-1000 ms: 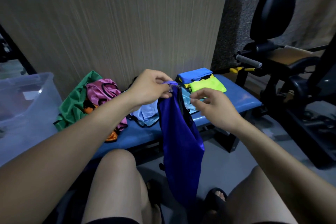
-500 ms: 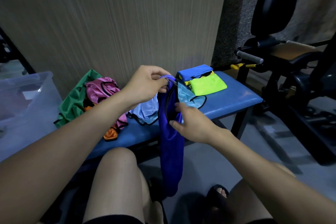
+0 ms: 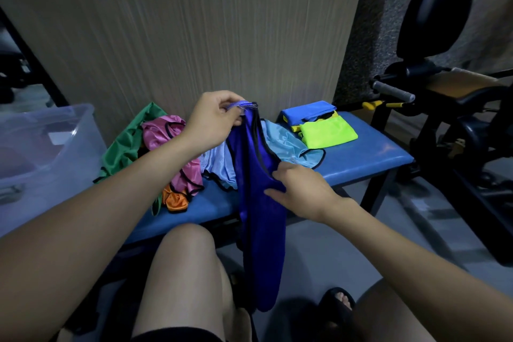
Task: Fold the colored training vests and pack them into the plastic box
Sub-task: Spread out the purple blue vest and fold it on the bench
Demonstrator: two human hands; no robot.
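The left hand (image 3: 213,122) pinches the top edge of the dark blue vest (image 3: 259,203), which hangs down in front of the table (image 3: 361,153); the right hand (image 3: 302,191) grips its side edge lower down. On the table lie five loose vests and two folded ones. One plastic box (image 3: 50,147) stands at left.

A loose heap of vests (image 3: 155,147) is piled on the left part of the table (image 3: 361,158), a folded stack (image 3: 319,125) is laid on its right part, one vest (image 3: 258,203) is hung before its front edge, and the plastic box (image 3: 55,153) is set left of it.
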